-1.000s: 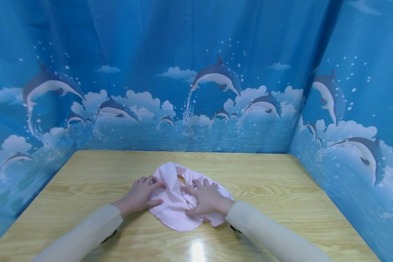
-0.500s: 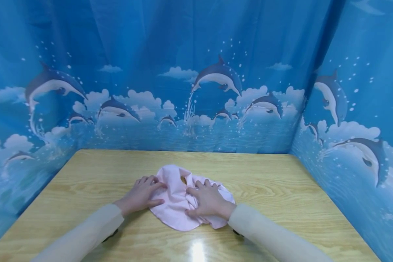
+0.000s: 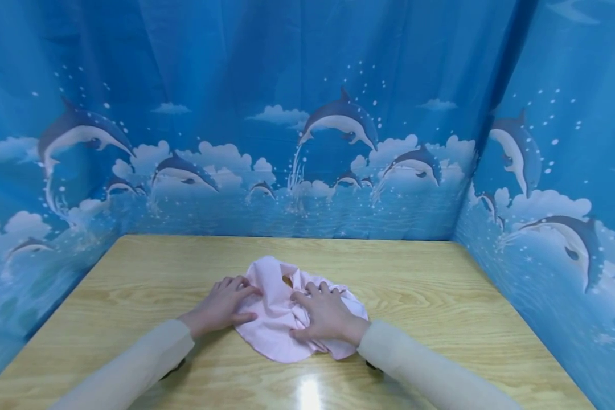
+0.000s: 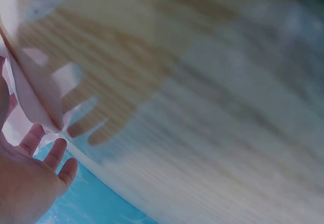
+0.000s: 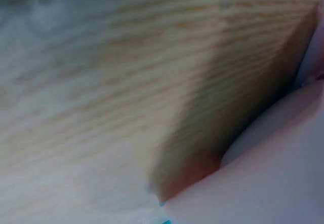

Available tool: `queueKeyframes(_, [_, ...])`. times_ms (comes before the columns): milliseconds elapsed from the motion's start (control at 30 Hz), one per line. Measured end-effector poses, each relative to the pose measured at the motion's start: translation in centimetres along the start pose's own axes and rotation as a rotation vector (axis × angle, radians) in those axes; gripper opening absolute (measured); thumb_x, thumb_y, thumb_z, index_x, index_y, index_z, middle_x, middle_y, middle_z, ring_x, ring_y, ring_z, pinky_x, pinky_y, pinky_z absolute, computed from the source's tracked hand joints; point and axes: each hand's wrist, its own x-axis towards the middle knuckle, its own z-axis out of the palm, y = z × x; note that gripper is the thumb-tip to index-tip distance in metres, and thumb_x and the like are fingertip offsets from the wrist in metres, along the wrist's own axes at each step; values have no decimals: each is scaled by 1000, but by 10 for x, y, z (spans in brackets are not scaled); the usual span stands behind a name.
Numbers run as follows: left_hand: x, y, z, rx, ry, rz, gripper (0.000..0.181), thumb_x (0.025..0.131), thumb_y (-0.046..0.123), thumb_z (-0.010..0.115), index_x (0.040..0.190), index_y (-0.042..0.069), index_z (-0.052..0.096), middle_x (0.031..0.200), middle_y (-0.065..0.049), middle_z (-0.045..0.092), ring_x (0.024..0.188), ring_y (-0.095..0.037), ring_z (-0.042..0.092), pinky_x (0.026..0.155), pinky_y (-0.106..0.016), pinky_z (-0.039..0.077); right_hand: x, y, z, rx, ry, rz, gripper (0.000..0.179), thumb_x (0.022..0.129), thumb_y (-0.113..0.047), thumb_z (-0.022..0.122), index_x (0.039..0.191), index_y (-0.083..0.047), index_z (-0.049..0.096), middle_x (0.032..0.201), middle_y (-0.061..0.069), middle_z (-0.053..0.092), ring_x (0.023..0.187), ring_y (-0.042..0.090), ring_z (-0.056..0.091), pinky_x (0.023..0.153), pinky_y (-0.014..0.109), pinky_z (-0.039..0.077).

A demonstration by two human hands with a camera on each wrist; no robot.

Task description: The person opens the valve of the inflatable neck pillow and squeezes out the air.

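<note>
A thin pink cloth piece (image 3: 274, 333) with a rounded edge lies rumpled on the table, gathered in folds around a small gap near its middle. My left hand (image 3: 221, 306) rests at its left edge, fingers spread and lightly bent. In the left wrist view, the fingertips of that hand (image 4: 30, 186) lie right beside the cloth's hanging edge (image 4: 33, 95). My right hand (image 3: 327, 316) lies palm down over the gathered right half, fingers spread and covering part of the folds. The right wrist view is blurred, with the hand (image 5: 268, 178) at lower right.
The wood-grain table (image 3: 425, 290) stretches out around the cloth on all sides. Behind it hangs a blue curtain (image 3: 225, 210) printed with dolphins, and another curtain panel (image 3: 553, 273) borders the right side. A bright light reflection shows near the front.
My right hand has shifted slightly to the right, the cloth's right side moving with it, and the gap in the folds looks narrower. The left hand is almost still.
</note>
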Motion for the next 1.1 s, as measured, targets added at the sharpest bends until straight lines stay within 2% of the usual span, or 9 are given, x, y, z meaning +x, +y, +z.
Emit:
queueKeyframes(167, [0, -1, 1, -7, 4, 12, 43, 78, 49, 65, 114, 28, 58, 115, -4, 49, 108, -29, 43, 91, -51, 33, 0, -1, -1, 0, -9, -1, 88, 70, -70, 56, 143, -36, 19, 130, 9, 43, 109, 31, 45, 82, 52, 40])
queueKeyframes(233, [-1, -1, 1, -11, 6, 15, 42, 78, 49, 65, 114, 28, 58, 115, -4, 49, 108, -29, 43, 92, -51, 32, 0, -1, -2, 0, -10, -8, 93, 70, -72, 55, 145, -40, 10, 131, 10, 42, 109, 31, 46, 82, 52, 41])
queueKeyframes(333, [-1, 0, 0, -11, 16, 29, 42, 78, 47, 66, 114, 26, 58, 115, -5, 50, 108, -30, 44, 91, -51, 33, 0, -3, -2, -9, -11, -19, 94, 70, -76, 52, 143, -44, 4, 130, 10, 43, 108, 31, 46, 79, 51, 42])
queueKeyframes(467, [-3, 2, -2, -9, 30, 46, 41, 78, 43, 67, 113, 24, 59, 113, -6, 50, 106, -30, 45, 89, -52, 34, 2, -6, -2, -5, -7, -13, 94, 67, -82, 45, 142, -47, 3, 132, 11, 42, 111, 34, 45, 82, 54, 41])
queueKeyframes(567, [-3, 4, -4, -9, 32, 49, 41, 79, 42, 67, 114, 22, 59, 113, -6, 50, 105, -30, 46, 89, -53, 35, 5, -9, -2, 32, -18, 2, 98, 62, -86, 44, 142, -46, 3, 136, 15, 39, 117, 42, 41, 87, 61, 37])
queueKeyframes(667, [-3, 5, -4, -8, 26, 43, 42, 79, 42, 67, 116, 22, 59, 113, -6, 50, 104, -30, 46, 88, -52, 35, 7, -12, -2, 55, -45, 6, 106, 57, -87, 49, 143, -45, 4, 141, 19, 34, 122, 49, 36, 91, 66, 31])
queueKeyframes(767, [-2, 5, -4, -13, 13, 22, 44, 79, 43, 66, 117, 23, 58, 113, -6, 50, 105, -29, 45, 89, -51, 35, 9, -15, -2, 50, -67, 0, 111, 54, -85, 55, 144, -43, 5, 142, 20, 32, 122, 50, 35, 92, 66, 29])
queueKeyframes(933, [0, 4, -2, 8, 8, 10, 46, 78, 45, 66, 118, 25, 57, 114, -5, 50, 106, -28, 45, 90, -51, 35, 9, -17, -2, 31, -59, -5, 104, 60, -78, 58, 144, -41, 11, 139, 18, 35, 120, 47, 38, 93, 61, 32])
queueKeyframes(1100, [1, 5, -1, 19, 9, 12, 47, 78, 45, 66, 119, 23, 58, 112, -5, 50, 104, -27, 45, 89, -50, 35, 10, -17, -2, -19, -22, -12, 91, 69, -72, 55, 144, -39, 16, 132, 14, 42, 112, 42, 45, 88, 56, 39])
